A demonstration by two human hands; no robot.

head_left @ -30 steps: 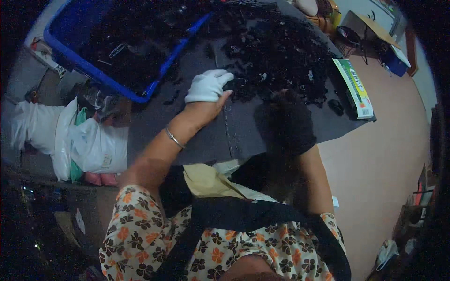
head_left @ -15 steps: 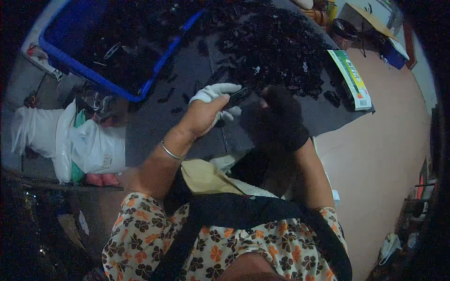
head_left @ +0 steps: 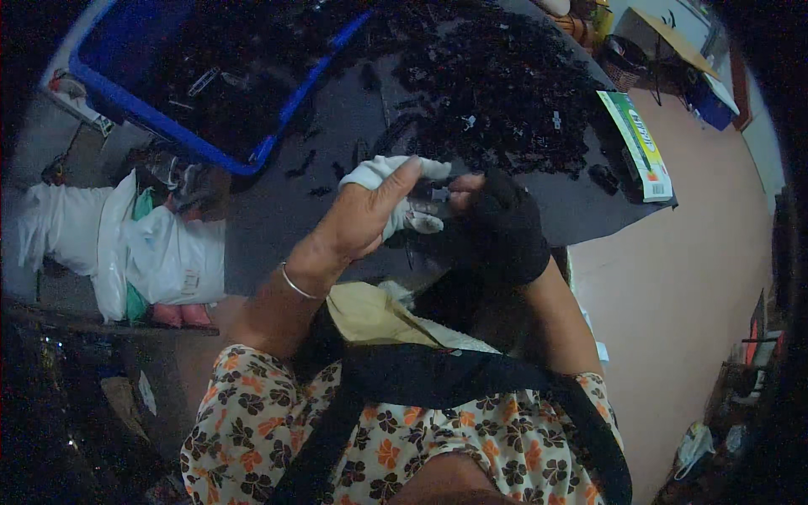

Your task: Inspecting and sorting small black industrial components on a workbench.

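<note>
A table covered in dark grey is carrying the whole working layout, with a blue plastic tub sitting toward its far left corner and holding a dark mass of small pieces. A broad heap of small black parts is spreading toward the far edge, right of the tub; most of the supply is thus lying apart from the hands. A long green, white and yellow carton is resting along the right edge. Toward the near edge, the right hand, in a black glove with bare fingertips, is apparently pinching a small dark part with a pale gleam. The left hand, partly white-gloved, is curling its fingers around the part's left side; whether it is gripping cannot be told. Work on this single part is evidently under way and unfinished, between the two hands above the table. Which other pieces are finished cannot be told, since heap and tub are showing no clear difference.
</note>
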